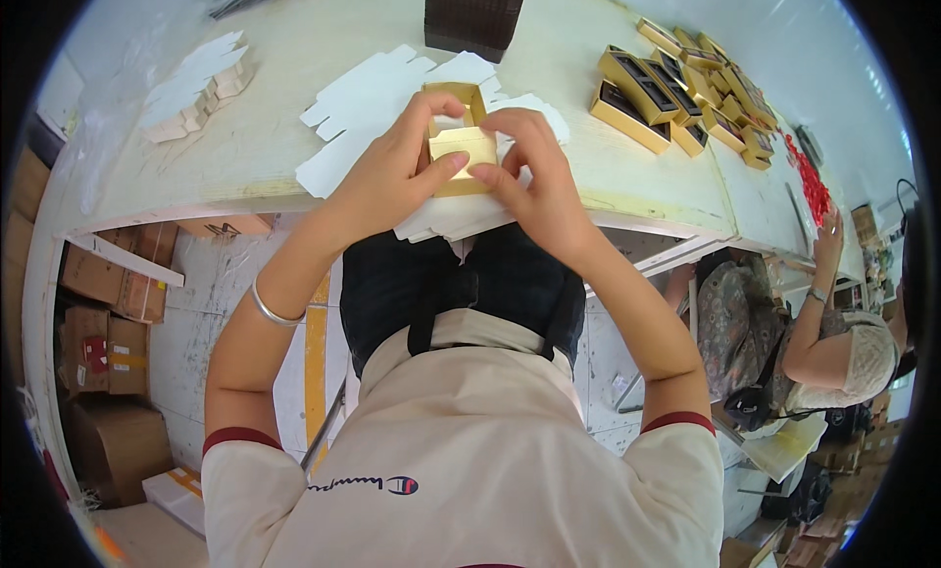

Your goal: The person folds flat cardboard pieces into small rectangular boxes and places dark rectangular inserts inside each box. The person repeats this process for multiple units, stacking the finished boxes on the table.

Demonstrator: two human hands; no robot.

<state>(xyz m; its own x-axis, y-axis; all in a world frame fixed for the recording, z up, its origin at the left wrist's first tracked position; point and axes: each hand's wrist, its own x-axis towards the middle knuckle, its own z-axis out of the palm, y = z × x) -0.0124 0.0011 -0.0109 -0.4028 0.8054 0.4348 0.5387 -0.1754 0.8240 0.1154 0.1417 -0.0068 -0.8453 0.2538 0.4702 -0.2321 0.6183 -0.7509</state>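
Observation:
A small gold cardboard box [451,148], its inside partly showing, is held between my two hands at the table's front edge. My left hand [390,166] grips its left side, thumb pressed on the gold panel and fingers curled over the far end. On the opposite side my right hand [539,171] holds the box with bent fingers, its thumb low on the near part. Flat white box blanks [358,107] with notched edges lie spread under and around the box. Some of them reach over the table edge towards my lap.
Behind the blanks stands a dark brown stack [475,14]. More folded white blanks [196,93] lie at left. Gold boxes with dark inserts [637,88] are piled at right, near red pieces [809,176]. Another person [833,352] sits at the far right. Cartons [108,352] stand beneath the table.

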